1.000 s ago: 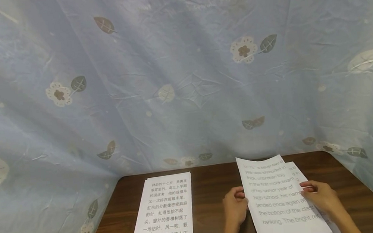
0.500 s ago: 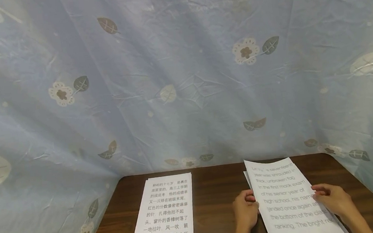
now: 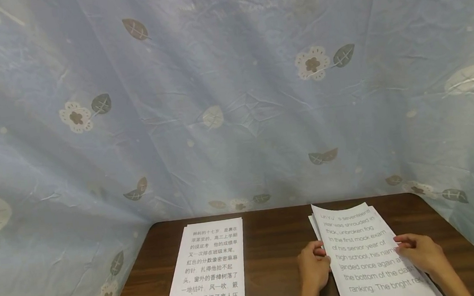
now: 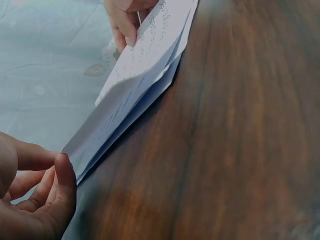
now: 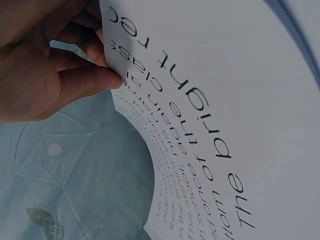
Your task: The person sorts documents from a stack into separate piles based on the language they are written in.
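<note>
A white sheet printed in large English text [image 3: 358, 250] lies between my hands at the right of the table, its top edge slightly curved. My left hand [image 3: 314, 267] pinches its left edge between thumb and fingers; the left wrist view shows this pinch close up. On the opposite edge, my right hand [image 3: 423, 253] pinches the paper, thumb on the printed face in the right wrist view. Beneath it, more paper sheets [image 3: 314, 226] peek out along the left; in the left wrist view, the lower sheets [image 4: 150, 97] are slightly fanned apart from the top one.
A neat stack of paper with Chinese print [image 3: 210, 269] lies on the left part of the dark wooden table [image 3: 268, 254]. Behind and beside the table hangs a pale blue curtain [image 3: 234, 119] with leaf and flower patterns.
Both hands have shifted the English-printed sheet rightward and slightly nearer. The lower sheets, earlier showing on its right, now show on its left. Over the last half second little has moved.
</note>
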A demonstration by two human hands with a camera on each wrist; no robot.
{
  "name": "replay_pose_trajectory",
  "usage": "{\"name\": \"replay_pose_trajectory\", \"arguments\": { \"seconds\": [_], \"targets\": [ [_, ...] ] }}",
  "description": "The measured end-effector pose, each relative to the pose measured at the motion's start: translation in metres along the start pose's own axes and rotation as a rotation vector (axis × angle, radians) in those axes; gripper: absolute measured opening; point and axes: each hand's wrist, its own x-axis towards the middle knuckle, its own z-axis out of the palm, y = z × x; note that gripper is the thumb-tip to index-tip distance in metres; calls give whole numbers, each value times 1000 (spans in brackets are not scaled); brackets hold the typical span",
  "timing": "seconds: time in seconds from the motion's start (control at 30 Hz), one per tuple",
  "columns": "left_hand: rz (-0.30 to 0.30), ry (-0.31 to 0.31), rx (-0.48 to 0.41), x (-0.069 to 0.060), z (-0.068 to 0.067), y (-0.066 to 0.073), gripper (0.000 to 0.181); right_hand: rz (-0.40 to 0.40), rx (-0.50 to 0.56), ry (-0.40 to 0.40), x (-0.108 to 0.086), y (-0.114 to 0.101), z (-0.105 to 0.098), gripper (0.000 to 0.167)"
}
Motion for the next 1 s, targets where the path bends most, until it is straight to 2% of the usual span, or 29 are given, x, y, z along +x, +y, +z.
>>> {"name": "replay_pose_trajectory", "arguments": {
  "seconds": [0.17,0.37,0.53,0.83,1.0],
  "targets": [
    [-18,-4,9,1,1,0,37,-23,-15,15,1,-1,0,42],
    [-12,-15,-1,-1,3,-1,37,14,8,26,2,2,-1,42],
    [-14,-23,-30,-2,8,-6,38,30,21,7,3,6,-2,42],
    [-1,-23,-26,-2,12,-7,38,-33,-29,0,5,13,-4,39],
    [-6,-35,-9,0,12,-6,37,-28,-44,-3,5,13,-5,38]
  ]
}}
